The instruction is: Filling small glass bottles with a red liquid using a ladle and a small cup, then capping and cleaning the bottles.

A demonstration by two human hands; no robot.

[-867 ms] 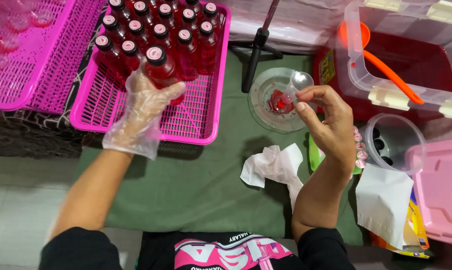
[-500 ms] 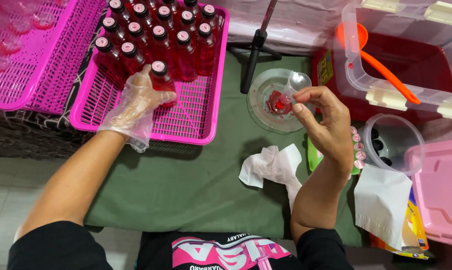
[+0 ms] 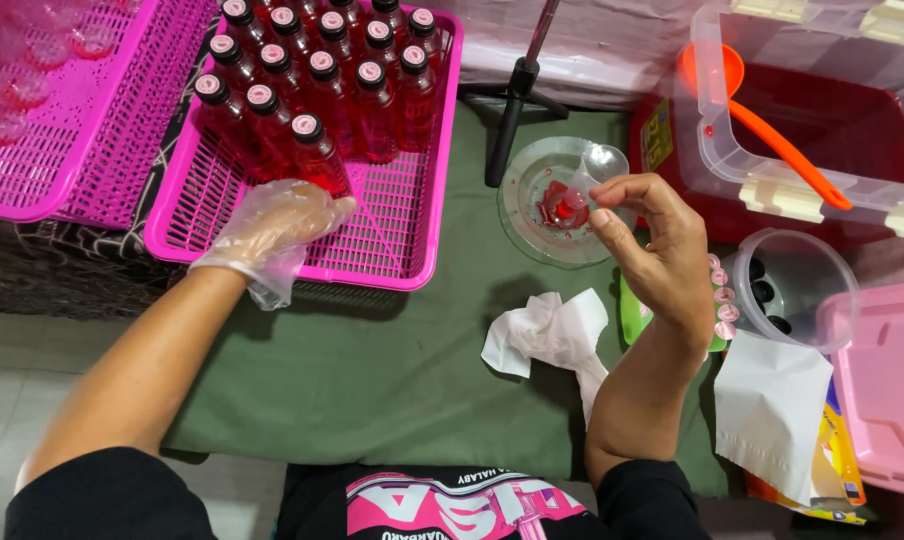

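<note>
My left hand (image 3: 272, 228), in a clear plastic glove, rests over the pink basket (image 3: 392, 265), fingertips just below the nearest red-filled bottle (image 3: 317, 155). That bottle stands at the front of several rows of capped red bottles (image 3: 347, 70). The hand holds nothing. My right hand (image 3: 657, 255) pinches a small clear funnel (image 3: 587, 178) above a clear round dish (image 3: 532, 215) that has red liquid in its middle.
A crumpled white tissue (image 3: 547, 335) lies on the green cloth (image 3: 402, 370). A black stand (image 3: 512, 110) rises behind the dish. At right are a clear bin (image 3: 762, 175) with an orange ladle (image 3: 782, 145), a round tub (image 3: 787, 290), a pink box (image 3: 887, 380). A second pink basket (image 3: 62, 110) sits left.
My left hand set the bottle it carried down at the front of the rows and drew back off it. My right hand has stayed by the dish with the funnel.
</note>
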